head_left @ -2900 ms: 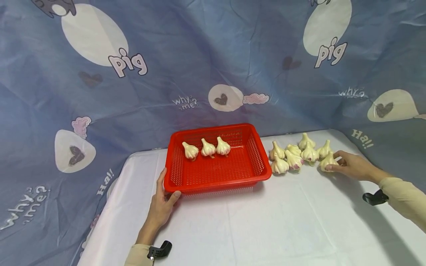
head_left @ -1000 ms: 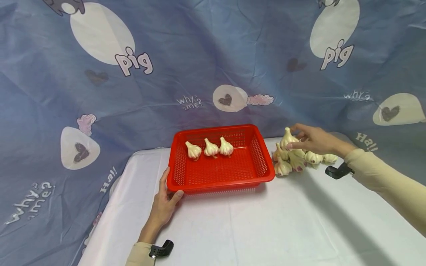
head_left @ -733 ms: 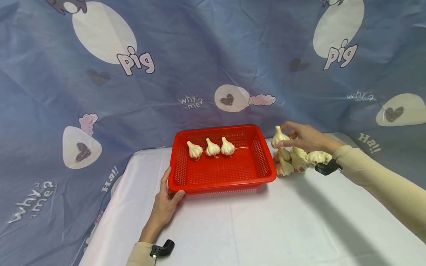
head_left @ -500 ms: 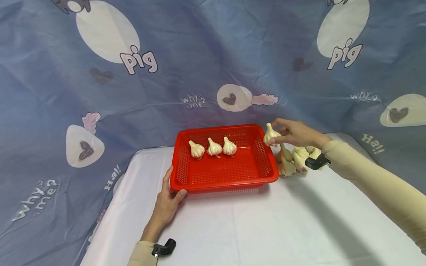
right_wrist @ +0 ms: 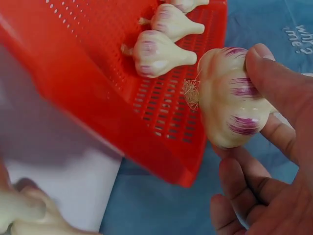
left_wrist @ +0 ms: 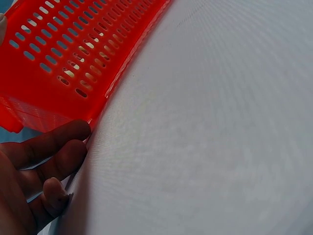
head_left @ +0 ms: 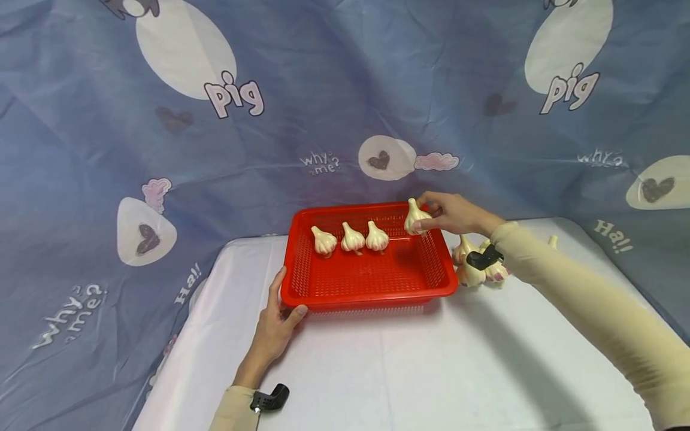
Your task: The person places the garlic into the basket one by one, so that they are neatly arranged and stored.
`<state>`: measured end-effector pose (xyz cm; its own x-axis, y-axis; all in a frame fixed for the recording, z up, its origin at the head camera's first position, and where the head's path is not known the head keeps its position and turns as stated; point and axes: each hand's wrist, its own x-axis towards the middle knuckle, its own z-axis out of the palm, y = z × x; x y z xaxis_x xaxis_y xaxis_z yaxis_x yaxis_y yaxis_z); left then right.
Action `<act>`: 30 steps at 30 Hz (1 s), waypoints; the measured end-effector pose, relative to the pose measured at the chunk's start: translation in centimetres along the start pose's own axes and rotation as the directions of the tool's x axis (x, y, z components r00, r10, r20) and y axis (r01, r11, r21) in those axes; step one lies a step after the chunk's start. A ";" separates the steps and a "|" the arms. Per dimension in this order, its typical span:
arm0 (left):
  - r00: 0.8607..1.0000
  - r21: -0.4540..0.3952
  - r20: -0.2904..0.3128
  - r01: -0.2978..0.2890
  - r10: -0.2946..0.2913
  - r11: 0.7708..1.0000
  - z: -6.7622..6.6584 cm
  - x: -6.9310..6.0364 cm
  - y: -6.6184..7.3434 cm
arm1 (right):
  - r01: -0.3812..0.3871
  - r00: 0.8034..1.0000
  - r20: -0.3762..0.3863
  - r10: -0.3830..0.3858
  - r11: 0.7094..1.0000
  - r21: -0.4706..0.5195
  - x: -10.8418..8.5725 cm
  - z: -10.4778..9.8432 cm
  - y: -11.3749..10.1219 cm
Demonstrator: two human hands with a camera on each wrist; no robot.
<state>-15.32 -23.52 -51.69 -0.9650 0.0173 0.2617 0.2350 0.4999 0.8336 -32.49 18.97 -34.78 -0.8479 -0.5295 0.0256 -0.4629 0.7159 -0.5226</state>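
Pinched as it is between the thumb and fingers of the right hand [head_left: 454,213], a glossy cream garlic bulb with purple streaks [head_left: 415,219] has the thumb on its near side and fingers behind it. Its stem points up and its tuft of roots faces down, over the back right part of a rectangular red plastic basket with slotted walls [head_left: 372,300]. The left hand [head_left: 274,331] grips that basket's near left corner, thumb at the front, fingers along the side and bent near the base. Inside, three matching cream garlic bulbs [head_left: 353,239] lie in a row near the back wall, left of the held one. Beyond the right side, more cream garlic bulbs [head_left: 471,275] cluster on the white cloth-covered table [head_left: 345,371], partly hidden by the beige right sleeve [head_left: 571,299] and a black wrist device [head_left: 482,258].
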 end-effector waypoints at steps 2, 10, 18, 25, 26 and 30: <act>1.000 0.009 -0.001 0.004 -0.004 1.000 0.0 0.0 0.0 | 0.000 1.000 -0.001 0.000 1.000 0.001 0.3 0.4 -0.1; 1.000 0.018 0.005 0.024 -0.024 1.000 0.0 0.0 0.2 | 0.013 1.000 0.005 -0.013 1.000 0.012 1.8 1.6 -0.7; 1.000 0.011 0.007 0.016 -0.017 1.000 -0.1 0.0 0.2 | -0.001 0.999 0.043 0.000 1.000 0.019 3.3 1.9 -1.4; 1.000 0.005 0.005 0.009 -0.010 1.000 -0.1 -0.1 0.1 | -0.021 0.997 0.069 0.018 0.998 0.052 4.6 2.5 -1.6; 1.000 0.003 0.006 0.011 -0.011 1.000 -0.1 -0.1 0.2 | -0.027 0.997 0.071 0.023 0.998 0.054 4.8 2.6 -1.6; 1.000 0.008 0.005 0.007 -0.007 1.000 -0.1 -0.1 0.1 | -0.062 0.995 0.076 0.057 0.996 0.062 5.3 3.1 -1.2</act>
<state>-15.20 -23.53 -51.61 -0.9672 0.0177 0.2533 0.2271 0.5067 0.8317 -35.60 13.86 -36.67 -0.8508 -0.5208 -0.0697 -0.3923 0.7178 -0.5753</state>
